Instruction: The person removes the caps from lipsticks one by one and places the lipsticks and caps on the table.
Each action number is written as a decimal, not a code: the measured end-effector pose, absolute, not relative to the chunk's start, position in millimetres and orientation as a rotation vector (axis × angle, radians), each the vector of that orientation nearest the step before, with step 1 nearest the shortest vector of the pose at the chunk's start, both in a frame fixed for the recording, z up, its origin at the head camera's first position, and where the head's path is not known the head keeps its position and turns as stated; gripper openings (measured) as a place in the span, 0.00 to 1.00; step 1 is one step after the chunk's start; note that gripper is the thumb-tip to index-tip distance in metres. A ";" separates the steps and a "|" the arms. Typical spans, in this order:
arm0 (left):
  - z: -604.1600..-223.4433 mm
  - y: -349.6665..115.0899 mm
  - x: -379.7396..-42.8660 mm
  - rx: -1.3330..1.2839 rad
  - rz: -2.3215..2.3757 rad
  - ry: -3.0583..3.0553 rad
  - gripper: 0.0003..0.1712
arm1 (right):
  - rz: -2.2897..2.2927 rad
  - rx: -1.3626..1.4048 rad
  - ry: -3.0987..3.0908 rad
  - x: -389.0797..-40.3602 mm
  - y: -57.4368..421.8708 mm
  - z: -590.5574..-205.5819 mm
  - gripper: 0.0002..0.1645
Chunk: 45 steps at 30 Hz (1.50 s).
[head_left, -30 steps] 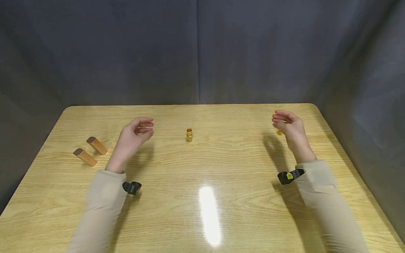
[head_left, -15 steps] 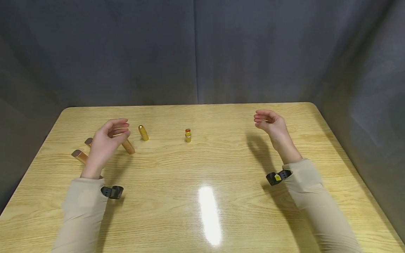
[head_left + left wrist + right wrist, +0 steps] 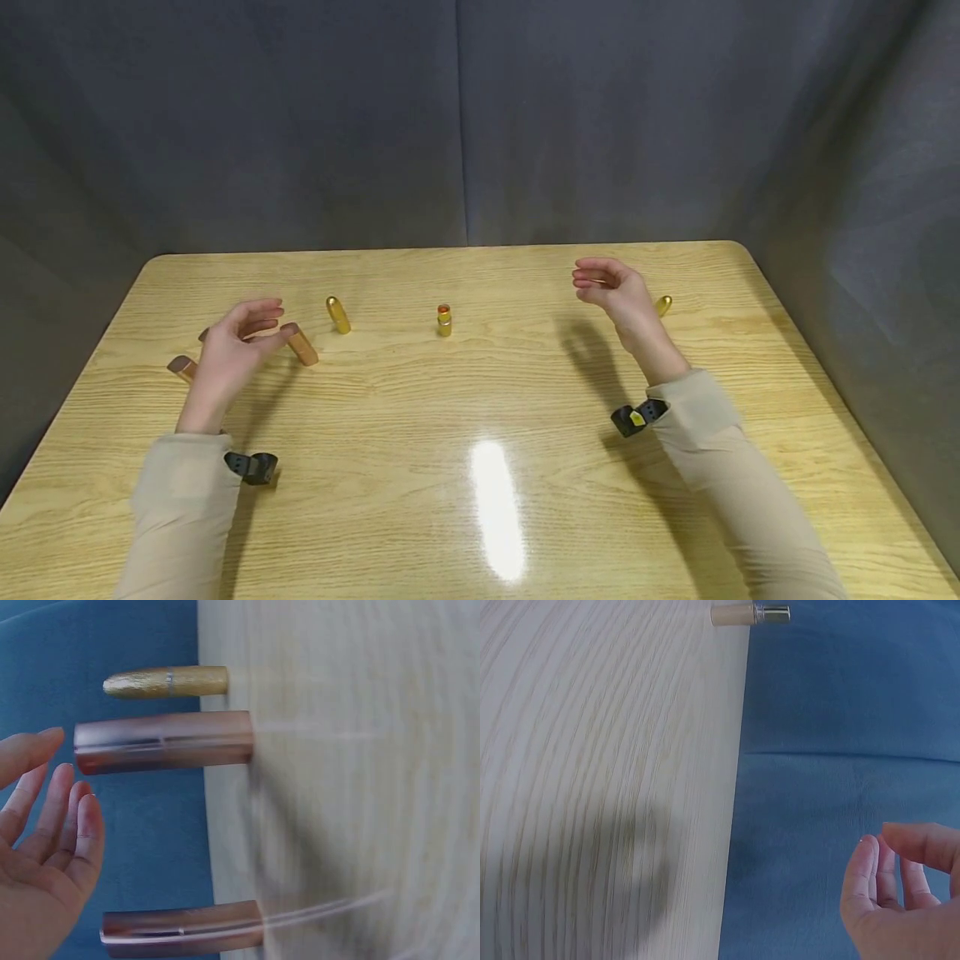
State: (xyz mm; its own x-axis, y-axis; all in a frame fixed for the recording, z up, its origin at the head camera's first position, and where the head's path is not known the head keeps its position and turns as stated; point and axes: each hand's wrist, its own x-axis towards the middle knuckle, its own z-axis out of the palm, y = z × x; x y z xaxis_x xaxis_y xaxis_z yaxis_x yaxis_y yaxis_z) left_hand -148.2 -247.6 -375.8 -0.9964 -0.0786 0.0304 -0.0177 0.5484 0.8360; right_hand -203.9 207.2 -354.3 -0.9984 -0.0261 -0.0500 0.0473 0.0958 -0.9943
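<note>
Beige sleeves [image 3: 180,525] stretch forward; left hand [image 3: 228,352] kinda hovers near a shiny copper-coloured cylinder [image 3: 302,346], right hand [image 3: 628,308] over a yellowish wooden table [image 3: 390,433], both loosely cupped, holding nothing.

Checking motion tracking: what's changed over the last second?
The left hand moved left and slightly back, bringing one gold tube and one copper tube into view. The right hand moved left, leaving another gold tube more exposed. Both hands are empty; any earlier release is unclear. The red-ended tube stayed put.
</note>
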 end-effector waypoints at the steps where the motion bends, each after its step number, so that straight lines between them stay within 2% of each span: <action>1: -377.5 -248.2 -148.3 0.086 -1.462 -2.717 0.33 | -2.072 0.024 2.285 -204.3 205.5 -354.4 0.19; 16: -393.7 -249.6 -151.0 0.095 -1.472 -2.920 0.32 | -2.015 0.006 2.309 -210.4 183.9 -349.4 0.22; 31: -402.1 -246.0 -153.7 0.174 -1.422 -2.991 0.26 | -1.979 -0.036 2.344 -216.0 166.9 -336.8 0.22; 45: -396.5 -229.9 -152.1 0.056 -1.473 -2.919 0.32 | -1.893 -0.116 2.355 -215.8 147.5 -327.5 0.25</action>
State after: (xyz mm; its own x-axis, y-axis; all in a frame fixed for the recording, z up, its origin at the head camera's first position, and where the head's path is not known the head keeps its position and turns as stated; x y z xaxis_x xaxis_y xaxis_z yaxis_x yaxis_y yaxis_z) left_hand -152.1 -229.9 -396.5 -0.9912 0.0274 -0.1298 -0.0881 0.5954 0.7986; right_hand -215.8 147.5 -327.5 -0.9901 -0.1334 -0.0440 0.0143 0.2159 -0.9763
